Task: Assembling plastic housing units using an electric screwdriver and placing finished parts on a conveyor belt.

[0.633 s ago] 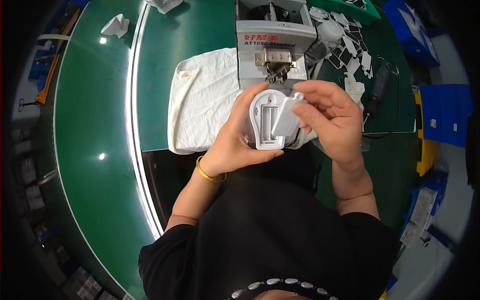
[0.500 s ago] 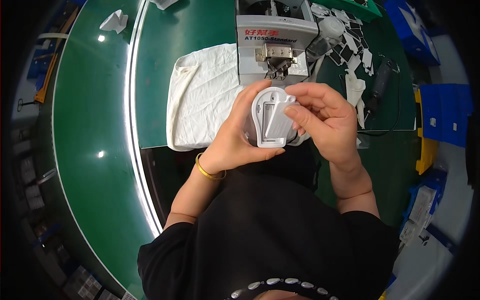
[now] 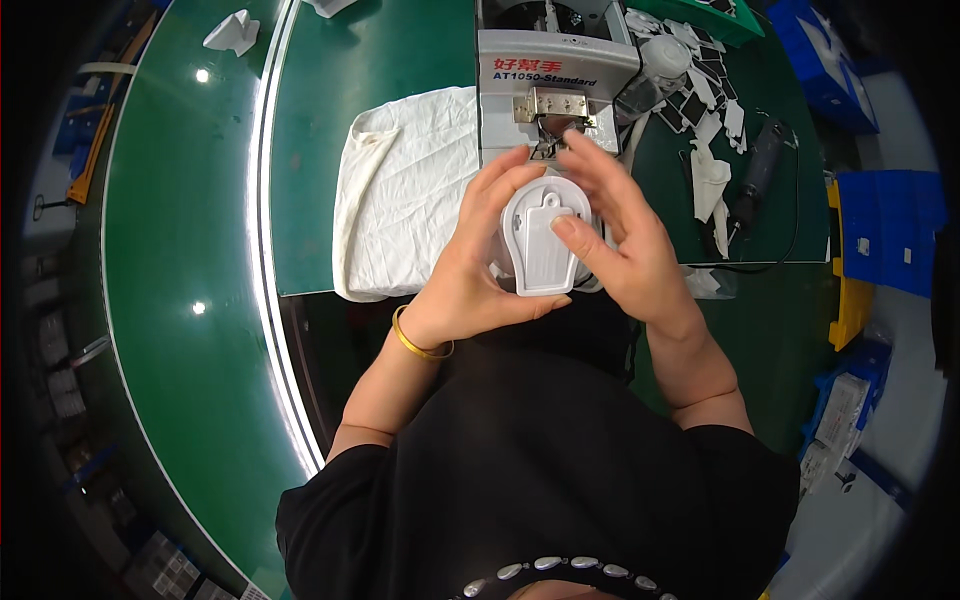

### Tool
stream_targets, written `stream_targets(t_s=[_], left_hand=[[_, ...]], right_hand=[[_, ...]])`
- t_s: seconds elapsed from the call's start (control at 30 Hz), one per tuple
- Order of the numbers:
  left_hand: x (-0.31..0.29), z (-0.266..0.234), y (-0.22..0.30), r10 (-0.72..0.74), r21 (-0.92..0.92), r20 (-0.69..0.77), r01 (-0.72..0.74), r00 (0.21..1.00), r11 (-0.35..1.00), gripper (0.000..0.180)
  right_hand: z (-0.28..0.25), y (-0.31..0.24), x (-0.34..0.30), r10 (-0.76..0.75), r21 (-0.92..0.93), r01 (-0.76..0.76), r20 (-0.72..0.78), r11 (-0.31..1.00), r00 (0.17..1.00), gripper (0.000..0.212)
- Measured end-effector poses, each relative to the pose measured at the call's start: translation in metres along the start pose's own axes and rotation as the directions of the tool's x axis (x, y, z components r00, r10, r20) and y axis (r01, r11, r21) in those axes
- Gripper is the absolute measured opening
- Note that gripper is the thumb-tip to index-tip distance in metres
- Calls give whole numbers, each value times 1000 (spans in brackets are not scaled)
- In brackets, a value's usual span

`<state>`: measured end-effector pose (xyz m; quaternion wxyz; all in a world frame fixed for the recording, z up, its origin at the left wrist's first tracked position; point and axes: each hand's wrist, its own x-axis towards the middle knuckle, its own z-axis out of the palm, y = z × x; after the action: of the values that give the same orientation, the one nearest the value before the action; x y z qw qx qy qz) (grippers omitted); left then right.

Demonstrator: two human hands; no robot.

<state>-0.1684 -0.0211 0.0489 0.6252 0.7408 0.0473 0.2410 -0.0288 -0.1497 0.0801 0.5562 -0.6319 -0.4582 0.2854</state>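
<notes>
Our battery cover has tipped flat inside the edges of our white case, maybe loose; our left hand pinches the case, our right hand spreads.

Cover now seemingly in place

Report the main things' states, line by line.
Cover, on the device; latching unclear
Device, held cover-up
Left hand, closed around the device
Right hand, open, thumb on cover
Cloth, wrinkled, on the table
Dark tool, lying on table
Machine, on or off unclear
</notes>
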Motion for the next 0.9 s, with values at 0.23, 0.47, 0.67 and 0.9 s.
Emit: stream_targets(t_s=[0.23, 0.47, 0.67, 0.9], left_hand=[[-6, 3, 5, -60, -152, 31, 64, 998, 986, 79], [-2, 4, 12, -69, -217, -1, 68, 998, 974, 61], [11, -7, 21, -72, -157, 40, 78, 997, 984, 92], [-2, -4, 18, 1, 137, 159, -23, 987, 990, 96]], right_hand=[[6, 9, -11, 116, 419, -120, 34, 900, 993, 73], [2, 4, -9, 56, 405, -55, 9, 912, 998, 70], [-6, -3, 6, 93, 453, -113, 67, 884, 993, 74], [-99, 26, 6, 121, 13, -127, -416, 992, 901, 60]])
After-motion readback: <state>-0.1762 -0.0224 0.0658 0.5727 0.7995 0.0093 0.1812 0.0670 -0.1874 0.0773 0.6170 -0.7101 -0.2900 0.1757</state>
